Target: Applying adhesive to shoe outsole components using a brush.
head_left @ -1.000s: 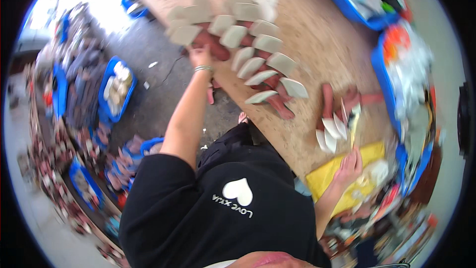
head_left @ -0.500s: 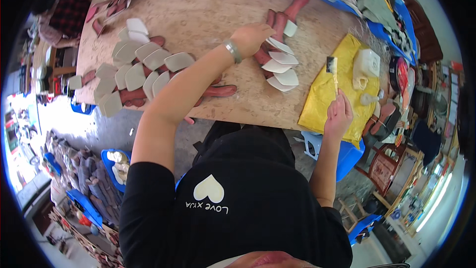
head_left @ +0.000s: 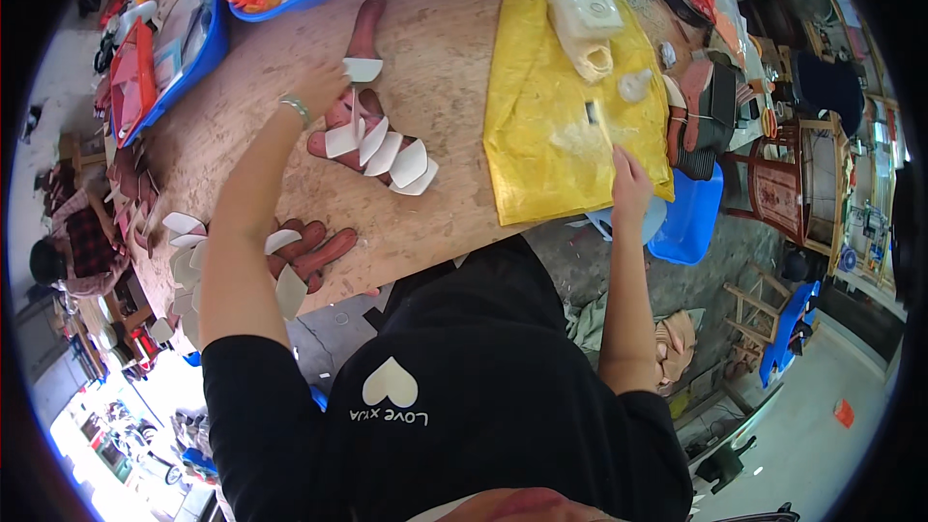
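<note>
Head view: two clusters laid out, work looks part-way along

Judging by how things lie, you are somewhere in the middle of the work. Reddish strips and white curved pieces are already set together in two clusters on the wooden table (head_left: pixel 440 48). What is left is harder to say: whether any face has been coated is too small to tell, and your forearm hides part of the nearer cluster.

The far reddish strip (head_left: pixel 365 31) lies beyond your left hand (head_left: pixel 324 92), its long axis running away from you with the far end leaning slightly right. Its rounded end points away; a white piece (head_left: pixel 363 70) sits across its near end. Just nearer to you, a fan of white pieces (head_left: pixel 384 155) steps rightward and toward you over more strips. In the lower-left cluster, partly behind your left forearm, one reddish strip (head_left: pixel 327 253) slants from lower left to upper right, its rounded end pointing right and slightly away.

Your left hand is blurred at the edge of the far cluster; you cannot tell here whether its fingers grasp anything. Your right hand (head_left: pixel 630 184) grips a brush (head_left: pixel 605 128), dark tip angled away and a little left, over the yellow sheet (head_left: pixel 522 126) where a white container (head_left: pixel 588 10) lies.
</note>
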Tool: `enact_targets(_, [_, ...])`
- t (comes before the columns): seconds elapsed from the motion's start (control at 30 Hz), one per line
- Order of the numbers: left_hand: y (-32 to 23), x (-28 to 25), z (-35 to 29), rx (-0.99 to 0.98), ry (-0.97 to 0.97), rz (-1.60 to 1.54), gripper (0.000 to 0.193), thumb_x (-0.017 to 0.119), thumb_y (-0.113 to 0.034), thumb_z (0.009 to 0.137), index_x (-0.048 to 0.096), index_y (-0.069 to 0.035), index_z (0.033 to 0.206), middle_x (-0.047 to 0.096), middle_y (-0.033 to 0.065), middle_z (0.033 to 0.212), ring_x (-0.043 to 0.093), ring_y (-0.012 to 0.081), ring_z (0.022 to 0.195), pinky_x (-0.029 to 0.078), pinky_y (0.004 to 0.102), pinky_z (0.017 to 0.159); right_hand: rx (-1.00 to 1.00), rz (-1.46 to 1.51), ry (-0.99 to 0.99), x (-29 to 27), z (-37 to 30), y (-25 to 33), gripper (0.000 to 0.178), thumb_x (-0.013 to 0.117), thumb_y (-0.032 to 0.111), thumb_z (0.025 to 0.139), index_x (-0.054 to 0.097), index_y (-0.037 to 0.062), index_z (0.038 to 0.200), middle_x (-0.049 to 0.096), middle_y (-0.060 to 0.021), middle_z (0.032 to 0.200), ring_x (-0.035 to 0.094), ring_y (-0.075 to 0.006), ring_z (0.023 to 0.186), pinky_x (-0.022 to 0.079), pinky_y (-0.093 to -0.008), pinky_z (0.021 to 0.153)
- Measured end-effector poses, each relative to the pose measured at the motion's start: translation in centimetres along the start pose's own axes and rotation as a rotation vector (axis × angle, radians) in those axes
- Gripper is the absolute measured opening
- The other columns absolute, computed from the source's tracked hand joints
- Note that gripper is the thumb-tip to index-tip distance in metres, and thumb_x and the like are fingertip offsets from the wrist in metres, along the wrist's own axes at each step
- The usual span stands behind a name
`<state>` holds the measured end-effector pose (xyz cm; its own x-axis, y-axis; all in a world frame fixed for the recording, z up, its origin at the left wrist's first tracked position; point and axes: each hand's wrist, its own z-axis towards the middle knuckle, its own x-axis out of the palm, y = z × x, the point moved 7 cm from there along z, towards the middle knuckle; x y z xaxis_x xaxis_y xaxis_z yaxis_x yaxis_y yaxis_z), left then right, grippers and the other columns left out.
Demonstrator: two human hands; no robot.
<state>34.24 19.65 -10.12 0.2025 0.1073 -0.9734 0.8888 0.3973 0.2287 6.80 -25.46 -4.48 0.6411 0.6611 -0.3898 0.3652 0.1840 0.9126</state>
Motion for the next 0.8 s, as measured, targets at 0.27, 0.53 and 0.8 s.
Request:
enact_targets(0.27, [-5.5,-6.1,-1.5,-0.940,0.343,-1.452,0.046,0.067,-0.034,0.080,0.058,-0.004,0.113,0.065,0.0061,0.092,0.064,0.0235,0.071,0.051,0.0331,0.069,-0.044,-0.311,0.018,3.0,16.9,-4.6,0.037,0.063,0.036,0.081,0.069,0.0084,0.105,0.070,-0.0139,0.088,0.066,-0.0221,0.081,0.049,-0.0304,0.075])
enact_targets(0.53, [-23.3,-12.3,3.1,-1.228,0.337,-2.473,0.045,0.060,-0.019,0.083,0.048,-0.002,0.123,0.059,0.0098,0.108,0.059,0.0176,0.095,0.051,0.0356,0.081,-0.382,-0.764,0.099,5.1,19.1,-3.7,0.027,0.056,0.037,0.085,0.070,0.0158,0.093,0.067,-0.0131,0.080,0.065,-0.0306,0.074,0.051,-0.0396,0.065])
enact_targets(0.8, [-28.9,-12.0,8.9,-0.974,0.056,-2.707,0.044,0.049,-0.014,0.087,0.042,-0.001,0.128,0.058,0.0135,0.109,0.061,0.0249,0.098,0.052,0.0384,0.081,-0.678,-0.838,0.114,2.5,13.1,-2.1,0.018,0.059,0.030,0.087,0.069,0.0156,0.090,0.065,-0.0091,0.069,0.063,-0.0275,0.061,0.050,-0.0360,0.054])
